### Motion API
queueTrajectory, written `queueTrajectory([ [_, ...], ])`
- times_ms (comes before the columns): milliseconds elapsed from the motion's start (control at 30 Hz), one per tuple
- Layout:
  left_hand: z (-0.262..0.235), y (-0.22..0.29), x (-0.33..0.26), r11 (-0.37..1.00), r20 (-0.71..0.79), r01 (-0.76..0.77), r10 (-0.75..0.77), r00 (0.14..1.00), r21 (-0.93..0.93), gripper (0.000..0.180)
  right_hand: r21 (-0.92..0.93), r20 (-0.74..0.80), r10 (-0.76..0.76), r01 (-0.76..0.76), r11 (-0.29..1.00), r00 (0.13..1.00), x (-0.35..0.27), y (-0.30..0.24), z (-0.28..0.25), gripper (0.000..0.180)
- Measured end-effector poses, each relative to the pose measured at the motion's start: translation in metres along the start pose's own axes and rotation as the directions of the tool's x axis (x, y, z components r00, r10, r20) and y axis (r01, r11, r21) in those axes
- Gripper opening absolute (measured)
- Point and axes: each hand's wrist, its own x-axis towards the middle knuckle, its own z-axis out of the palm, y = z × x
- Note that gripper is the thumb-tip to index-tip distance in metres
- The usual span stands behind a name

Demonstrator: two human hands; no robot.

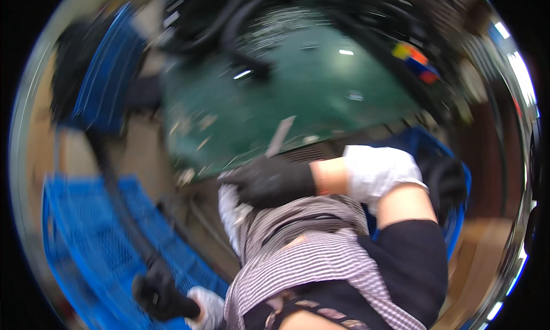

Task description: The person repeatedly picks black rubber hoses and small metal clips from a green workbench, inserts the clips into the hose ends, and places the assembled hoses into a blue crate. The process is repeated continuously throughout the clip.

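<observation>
At the lower left, my left hand [157, 290] in a black glove is closed around a long black hose [123, 204]. The hose runs up past a blue crate toward the upper left. My right hand [272, 181], also in a black glove, is in front of my waist by the near edge of the green table [292, 95]. Its fingers look curled, and motion blur hides what they hold, if anything. A thin grey strip [281, 135] shows just beyond this hand; whether the hand touches it cannot be told.
Blurred black hoses [235, 29] lie across the far side of the table. A blue crate [103, 227] is at the lower left, another blue crate [109, 66] at the upper left. To my right is a blue bin [463, 201] with dark contents. A multicoloured item [415, 61] sits at the far right.
</observation>
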Motion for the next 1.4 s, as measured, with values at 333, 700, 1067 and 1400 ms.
queueTrajectory([
  [333, 0.132, 0.193, 0.082, 0.44, 0.145, -0.179, 0.607, 0.781, -0.88, 0.035, -0.507, -0.431, 0.146, -0.373, 0.777, 0.89, -0.084, -0.049, -0.062, 0.036],
  [700, 0.149, 0.295, 0.039, 0.143, 0.329, 0.484, 0.887, 0.325, -0.863, 0.058, 0.06, -0.899, 0.416, -0.981, -0.186, -0.134, -0.339, -0.266, -0.111, 0.04],
  [1067, 0.152, 0.242, 0.013, 0.373, 0.68, 0.802, 0.731, 0.056, -0.467, 0.043, 0.432, -0.662, -0.071, -0.302, -0.849, -0.746, -0.607, -0.406, 0.046, 0.048],
  [1400, 0.202, 0.178, 0.011, 0.435, 0.781, 0.795, 0.62, 0.075, -0.422, 0.04, 0.367, -0.589, 0.061, -0.334, -0.868, -0.806, -0.691, -0.423, 0.006, 0.043],
])
